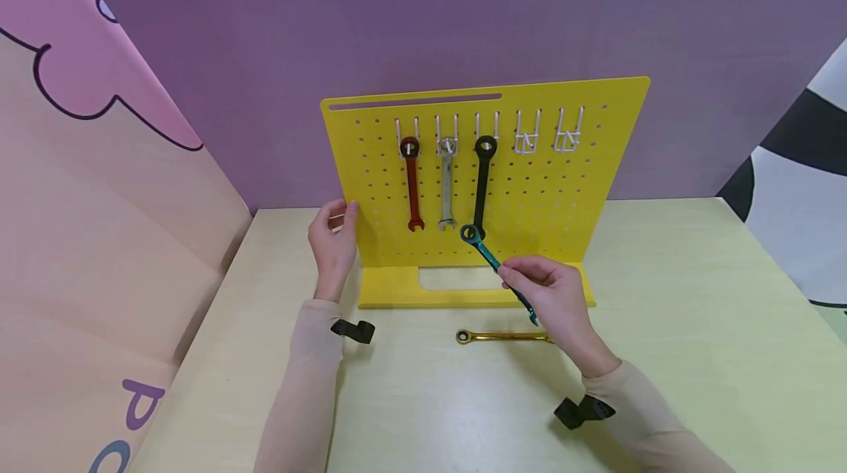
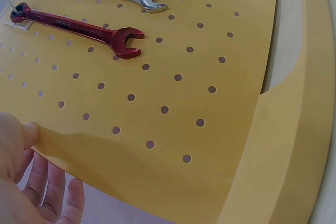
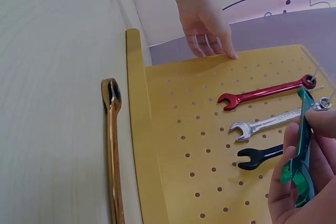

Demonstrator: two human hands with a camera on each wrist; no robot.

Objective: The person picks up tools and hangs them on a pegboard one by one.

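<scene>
My right hand (image 1: 552, 300) pinches a green combination wrench (image 1: 488, 256) by its shaft, in front of the yellow pegboard (image 1: 529, 215). The ring end points up and left, over the foot of the black wrench (image 1: 483, 182) in the head view. At the board's left edge, my left hand (image 1: 334, 245) grips it, thumb on the front and fingers behind. A red wrench (image 1: 413, 190), a silver wrench (image 1: 446, 186) and the black one hang by their ring ends from white hooks. On the table lies a gold wrench (image 1: 506, 337), partly hidden by my right hand.
Two white hooks (image 1: 526, 142) at the board's right bear no wrench. The board's yellow base (image 1: 390, 296) stands on the pale table (image 1: 410, 399). Behind it rises a purple wall (image 1: 430, 24); a printed panel (image 1: 99, 201) borders the left side.
</scene>
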